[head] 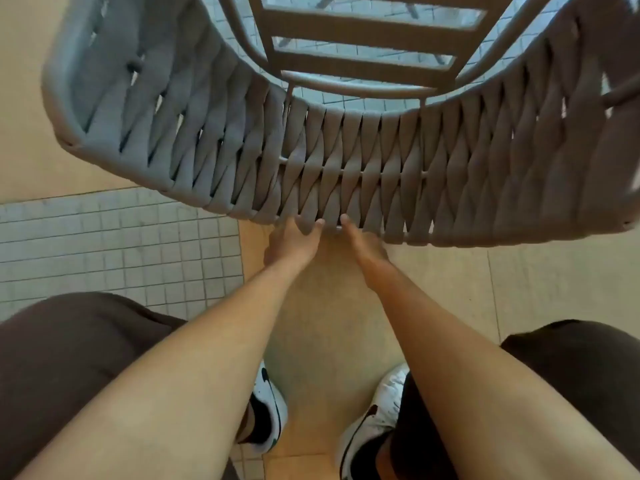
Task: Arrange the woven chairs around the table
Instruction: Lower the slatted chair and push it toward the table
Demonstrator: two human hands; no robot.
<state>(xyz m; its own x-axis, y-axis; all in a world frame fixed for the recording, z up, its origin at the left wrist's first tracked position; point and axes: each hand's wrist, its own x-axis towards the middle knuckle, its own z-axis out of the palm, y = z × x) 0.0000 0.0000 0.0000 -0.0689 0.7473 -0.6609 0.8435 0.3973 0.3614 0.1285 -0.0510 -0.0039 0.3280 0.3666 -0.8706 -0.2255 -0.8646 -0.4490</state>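
Observation:
A grey woven chair [346, 161] fills the upper half of the head view, seen from above and behind. Its curved backrest of twisted straps faces me and its slatted seat [363, 46] lies beyond. My left hand [294, 240] grips the lower rim of the backrest near its middle, fingers curled under the straps. My right hand [363, 247] holds the same rim just to the right, fingertips hidden behind the weave. No table is in view.
Beige floor tiles [329, 323] run under my feet, with my white shoes [266, 410] near the bottom. A patch of small grey mosaic tiles [121, 244] lies to the left and continues under the chair.

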